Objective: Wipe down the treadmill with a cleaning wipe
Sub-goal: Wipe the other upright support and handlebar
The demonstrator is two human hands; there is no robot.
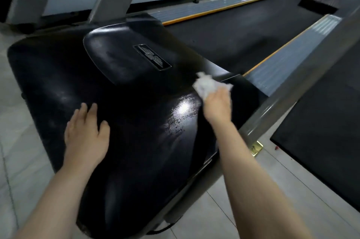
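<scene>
While the left hand (85,133) lay flat, fingers straight, on the treadmill's black motor cover (120,102), the right hand (217,105) gripped a crumpled white wipe (206,85).
The wipe pressed the cover just beyond the right fingers, well apart from the left hand.

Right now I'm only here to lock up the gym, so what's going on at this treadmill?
A person is leaning over the treadmill's black motor cover and wiping it. The right hand holds a crumpled white cleaning wipe against the cover near the right side rail. The left hand rests flat on the cover, fingers spread. A wet, shiny patch shows just beside the wipe, while the raised centre panel with the logo badge looks dull and smudged.
</scene>
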